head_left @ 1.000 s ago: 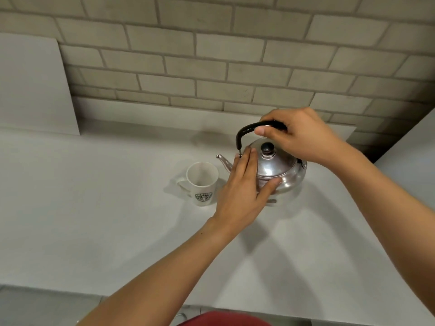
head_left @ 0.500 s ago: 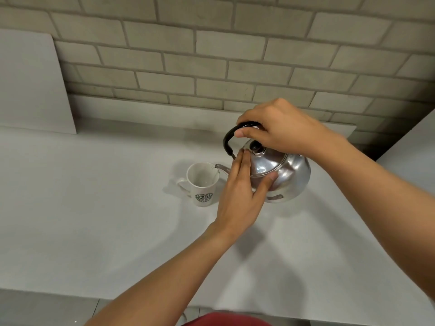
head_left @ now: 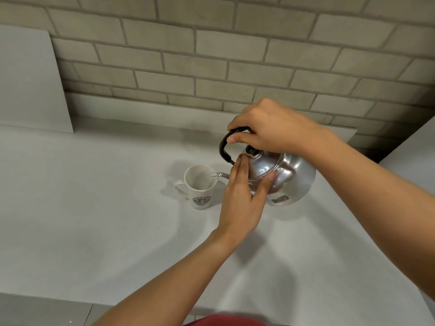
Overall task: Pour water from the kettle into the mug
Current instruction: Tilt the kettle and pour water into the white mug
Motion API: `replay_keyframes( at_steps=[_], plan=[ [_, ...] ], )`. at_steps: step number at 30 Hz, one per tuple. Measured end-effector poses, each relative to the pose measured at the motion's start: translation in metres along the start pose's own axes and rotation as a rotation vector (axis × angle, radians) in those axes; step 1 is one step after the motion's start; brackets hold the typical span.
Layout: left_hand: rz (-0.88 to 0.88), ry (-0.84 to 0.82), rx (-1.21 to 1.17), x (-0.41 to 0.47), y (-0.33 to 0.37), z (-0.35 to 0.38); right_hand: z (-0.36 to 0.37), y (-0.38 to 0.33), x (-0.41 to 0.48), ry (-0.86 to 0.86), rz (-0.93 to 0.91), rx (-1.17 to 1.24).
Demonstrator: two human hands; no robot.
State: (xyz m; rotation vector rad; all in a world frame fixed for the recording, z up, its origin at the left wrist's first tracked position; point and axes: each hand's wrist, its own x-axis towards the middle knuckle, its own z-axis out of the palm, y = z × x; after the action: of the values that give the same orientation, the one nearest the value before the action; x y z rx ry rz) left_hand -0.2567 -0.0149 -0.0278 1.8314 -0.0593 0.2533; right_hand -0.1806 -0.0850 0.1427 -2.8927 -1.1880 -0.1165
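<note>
A shiny steel kettle with a black handle is lifted off the counter and tipped to the left. Its spout reaches over the rim of a white mug with a green round logo, and a thin stream of water falls into the mug. My right hand is closed around the black handle from above. My left hand lies flat against the kettle's lid and near side, fingers together and thumb spread. The mug stands upright on the white counter, handle pointing left.
A brick wall runs behind the counter. A grey board leans against it at the far left. A white surface rises at the right edge. The counter's front edge runs along the bottom, with something red below it.
The kettle has risen from the counter and tilted further left, bringing its spout over the mug. Both hands moved with it, and water now runs from the spout.
</note>
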Motion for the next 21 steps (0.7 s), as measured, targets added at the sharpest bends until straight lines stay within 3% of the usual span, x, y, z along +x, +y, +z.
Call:
replay_keyframes(
  at_steps=[21],
  plan=[
    [0.039, 0.063, -0.110, 0.006, 0.025, 0.000, -0.019, -0.006, 0.006, -0.017, -0.023, -0.082]
  ],
)
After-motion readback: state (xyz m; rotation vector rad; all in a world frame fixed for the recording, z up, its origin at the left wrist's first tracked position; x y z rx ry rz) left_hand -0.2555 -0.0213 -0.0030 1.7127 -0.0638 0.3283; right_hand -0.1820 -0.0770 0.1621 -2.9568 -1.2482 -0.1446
